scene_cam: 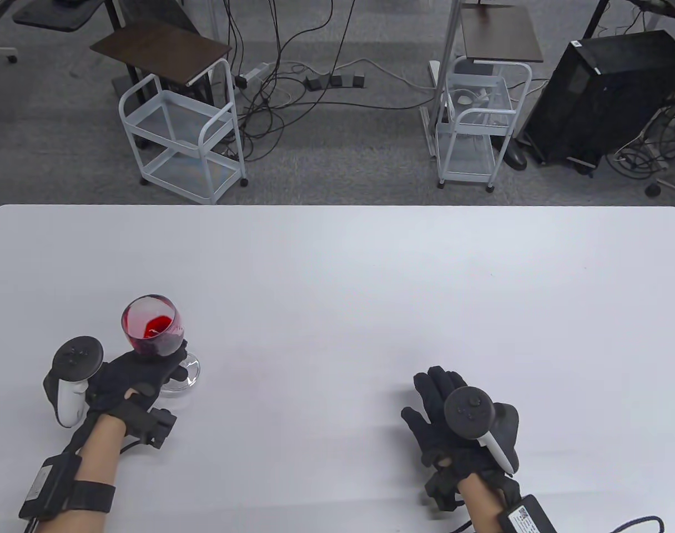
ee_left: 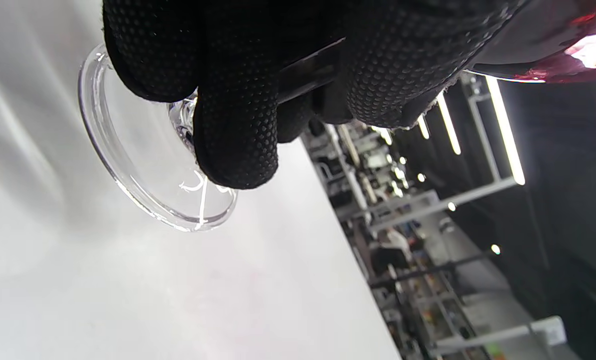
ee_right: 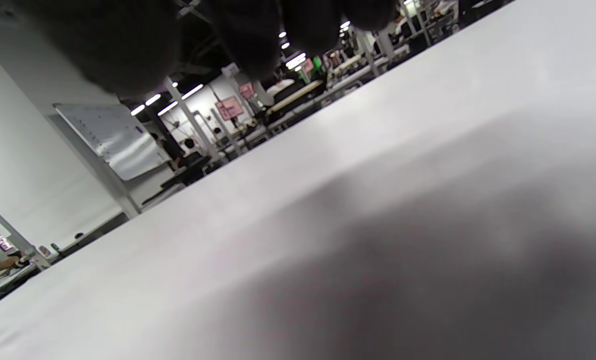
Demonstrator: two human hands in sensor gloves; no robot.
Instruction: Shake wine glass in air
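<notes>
- Grey carpeted floor beyond the surface [scene_cam: 337,261] is seen in the table view, with two white wire carts [scene_cam: 182,139], a black computer tower [scene_cam: 604,94] and loose cables; none of it is part of the task.
- White surface fills the lower half of the table view; the wine glass [scene_cam: 151,327] is at its left, near the front edge, red liquid in the bowl.
- Left hand [scene_cam: 135,377] is wrapped around the stem under the bowl; gloved fingers [ee_left: 237,125] are closed on the stem just above the foot.
- Right hand [scene_cam: 454,422] is laid on the surface at the right, well apart from the glass, fingers spread, nothing held.
- Progress, judged: the grasp is made. Whether the foot is off the surface cannot be told for sure; in the left wrist view it looks tilted, perhaps just lifted. The shake in air is judged still to be done or barely begun.
- View differences: the grip on the stem and the clear foot are shown only by the left wrist view; the liquid level and both hands' positions only by the table view; the right wrist view gives blurred fingertips [ee_right: 127,55], bare surface and a distant room.
</notes>
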